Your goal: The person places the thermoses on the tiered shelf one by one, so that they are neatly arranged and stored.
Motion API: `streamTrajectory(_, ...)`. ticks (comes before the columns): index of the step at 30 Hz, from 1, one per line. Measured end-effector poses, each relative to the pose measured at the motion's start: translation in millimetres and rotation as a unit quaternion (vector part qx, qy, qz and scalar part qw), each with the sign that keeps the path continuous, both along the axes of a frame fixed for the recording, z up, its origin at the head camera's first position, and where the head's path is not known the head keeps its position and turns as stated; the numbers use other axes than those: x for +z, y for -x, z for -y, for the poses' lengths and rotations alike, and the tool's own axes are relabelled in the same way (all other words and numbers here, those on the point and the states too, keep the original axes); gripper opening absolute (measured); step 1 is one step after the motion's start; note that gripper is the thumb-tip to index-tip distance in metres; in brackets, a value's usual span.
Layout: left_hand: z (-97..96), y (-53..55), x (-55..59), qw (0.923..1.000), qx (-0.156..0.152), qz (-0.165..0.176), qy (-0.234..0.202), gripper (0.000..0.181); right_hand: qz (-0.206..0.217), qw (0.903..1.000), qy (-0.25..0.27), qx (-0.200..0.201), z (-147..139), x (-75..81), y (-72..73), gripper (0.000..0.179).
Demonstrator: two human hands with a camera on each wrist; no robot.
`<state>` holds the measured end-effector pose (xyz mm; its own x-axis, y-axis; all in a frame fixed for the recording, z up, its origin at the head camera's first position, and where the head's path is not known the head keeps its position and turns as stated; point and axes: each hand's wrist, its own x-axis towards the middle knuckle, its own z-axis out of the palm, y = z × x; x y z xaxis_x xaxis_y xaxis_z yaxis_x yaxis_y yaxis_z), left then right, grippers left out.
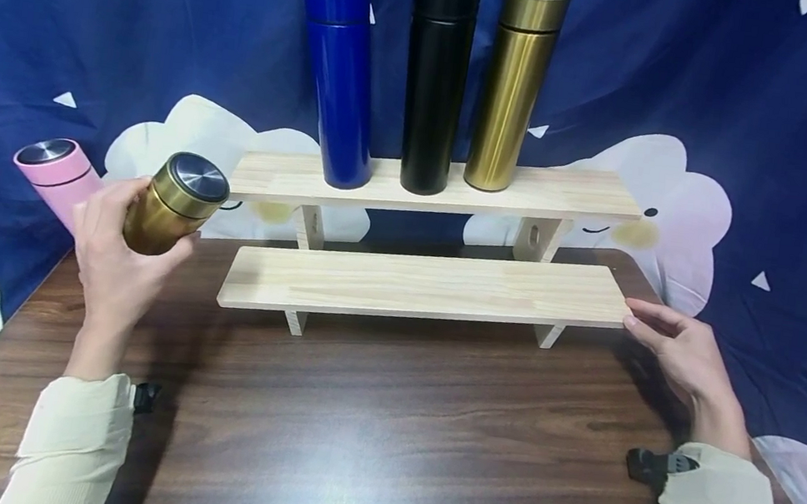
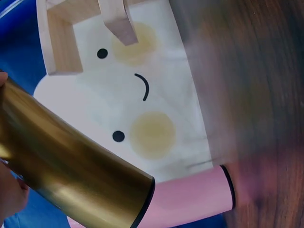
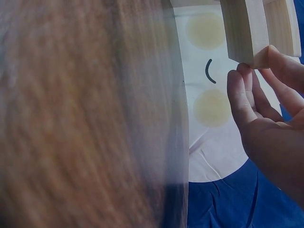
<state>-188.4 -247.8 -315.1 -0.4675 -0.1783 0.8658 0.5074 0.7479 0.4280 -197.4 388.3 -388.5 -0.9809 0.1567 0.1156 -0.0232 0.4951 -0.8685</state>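
Observation:
My left hand [image 1: 117,255] grips a gold thermos bottle [image 1: 170,207] with a silver-topped lid, raised and tilted left of the wooden shelf. In the left wrist view, the gold bottle's body and black-edged base fill the lower left. Behind that hand a pink thermos bottle [image 1: 64,181] stands on the table, partly hidden by the fingers. At the right end of the lower shelf board [image 1: 422,288], my right hand [image 1: 685,358] touches the wood with its fingertips. In the right wrist view, those fingers [image 3: 236,92] are loosely bent at the board's end.
Blue [image 1: 340,93], black [image 1: 434,88] and gold [image 1: 514,102] thermos bottles stand in a row on the upper shelf board [image 1: 585,192]. The two-tier shelf rests on a brown wooden table [image 1: 381,434]. A dark blue curtain [image 1: 646,63] with white cloud faces hangs behind.

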Motion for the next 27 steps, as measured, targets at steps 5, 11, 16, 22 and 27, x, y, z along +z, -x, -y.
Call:
streamTrajectory(5, 1.5, 6.5, -3.2, 0.9996, -0.014, 0.006, 0.021, 0.063, 0.001, 1.0, 0.001, -0.002, 0.1, -0.6, -0.5, 0.057)
streamTrajectory(11, 1.9, 13.8, -5.1, 0.9985, -0.022, 0.003, 0.051, 0.066, 0.003, 1.0, -0.008, -0.004, 1.1, 0.6, -0.3, 0.059)
streamTrajectory(16, -7.3, 14.2, -1.6, 0.9976, -0.027, 0.003, 0.063, 0.065, 0.001, 1.0, 0.0, -0.005, 1.8, 1.0, 1.1, 0.057)
streamTrajectory(22, -19.2, 15.0, 2.2, 0.9968, -0.036, 0.002, 0.071, 0.064, 0.002, 0.9999, 0.01, -0.004, 1.4, 0.3, 0.7, 0.055)
streamTrajectory(27, -26.4, 14.5, 1.6, 0.9966, -0.043, -0.001, 0.07, 0.062, 0.004, 1.0, 0.003, -0.005, 1.2, 0.9, 0.1, 0.055)
